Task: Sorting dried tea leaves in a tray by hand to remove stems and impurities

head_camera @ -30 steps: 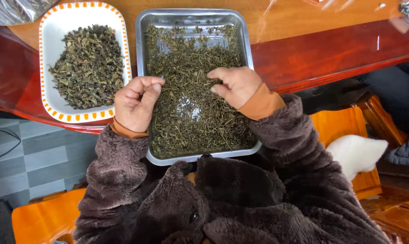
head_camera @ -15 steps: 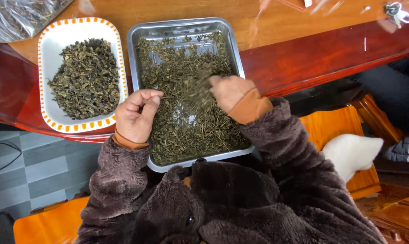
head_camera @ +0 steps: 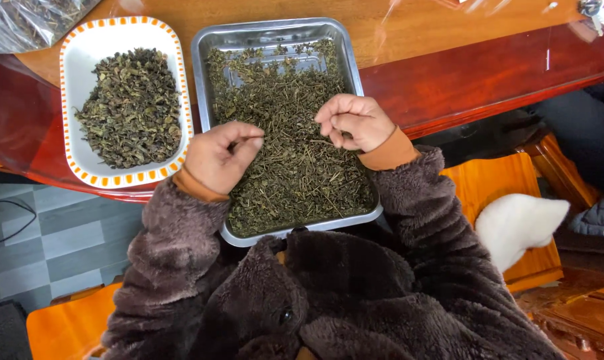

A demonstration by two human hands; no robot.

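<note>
A rectangular metal tray (head_camera: 278, 28) holds loose dried green leaves and thin stems (head_camera: 295, 170); it overhangs the table's near edge. My left hand (head_camera: 216, 159) hovers over the tray's left side, fingers curled, thumb and forefinger pinched on a thin stem. My right hand (head_camera: 356, 121) is above the tray's right side with its fingers curled in to the thumb; I cannot see anything between them. Left of the tray stands a white oval dish (head_camera: 72, 107) with an orange-dashed rim, holding a heap of dried curled leaves (head_camera: 132, 100).
The tray and dish rest on a reddish wooden table (head_camera: 462, 73). A clear plastic bag of leaves (head_camera: 18, 17) lies at the top left and keys (head_camera: 598, 9) at the top right. An orange stool (head_camera: 492, 183) with a white furry thing (head_camera: 522, 223) stands on my right.
My right hand swept through the leaves, then lifted and curled its fingers. My left hand moved right, over the tray, and now pinches a stem.
</note>
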